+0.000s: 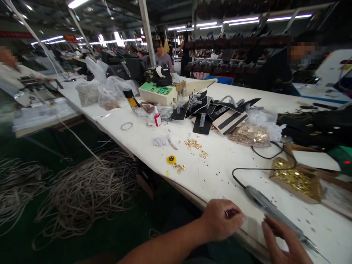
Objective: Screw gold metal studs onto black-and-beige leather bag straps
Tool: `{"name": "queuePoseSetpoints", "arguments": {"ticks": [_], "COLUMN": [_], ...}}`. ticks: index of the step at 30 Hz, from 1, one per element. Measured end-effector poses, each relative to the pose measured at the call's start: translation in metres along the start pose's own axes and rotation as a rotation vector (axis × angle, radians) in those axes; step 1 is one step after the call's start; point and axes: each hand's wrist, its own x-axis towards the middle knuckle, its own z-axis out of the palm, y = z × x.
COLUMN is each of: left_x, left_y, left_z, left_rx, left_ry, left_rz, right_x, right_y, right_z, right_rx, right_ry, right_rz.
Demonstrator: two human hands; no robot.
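My left hand (223, 220) is at the table's front edge with its fingers curled and the thumb against the index finger; anything inside is hidden. Just right of it, my right hand (287, 240) has thumb and fingers apart, partly cut off by the lower edge, and nothing shows between them. Beside the right hand lies a grey corded electric screwdriver (271, 205), its thin tip pointing to the lower right. Small gold metal fittings (192, 144) are scattered farther up the white table (200, 172). A yellow tape roll (171, 159) sits near the edge with more gold pieces.
Black strap-like pieces (202, 110) are piled mid-table near a red-and-white bottle (157, 117) and a green-panelled machine (158, 93). On the right stands a cardboard box (316, 196) of gold fittings. Tangled cord (90, 198) covers the floor at left. Co-workers stand around the table.
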Motion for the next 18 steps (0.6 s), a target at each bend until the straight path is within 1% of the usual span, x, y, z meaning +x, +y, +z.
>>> {"name": "queuePoseSetpoints", "arguments": {"ticks": [2,4,7,9,12,18], "left_x": [0.000,0.001,0.004,0.006,0.008,0.005], "left_y": [0.001,-0.002,-0.011,-0.017,-0.024,-0.027], "left_z": [-0.020,-0.038,-0.055,-0.059,-0.059,-0.058], "left_rx": [0.038,0.081,0.140,0.155,0.166,0.171], "left_ry": [0.073,0.130,0.194,0.229,0.258,0.248], "left_rz": [0.035,0.043,0.033,0.004,-0.017,-0.021], "right_x": [0.010,0.020,0.034,0.042,0.052,0.060], "right_y": [-0.008,-0.014,-0.023,-0.030,-0.039,-0.038], "right_z": [0.016,0.033,0.056,0.069,0.085,0.104], "right_rx": [0.059,0.089,0.144,0.169,0.192,0.118], "right_ry": [-0.076,-0.123,-0.196,-0.260,-0.344,-0.390], "right_rz": [-0.015,0.003,0.051,0.086,0.132,0.192]}}
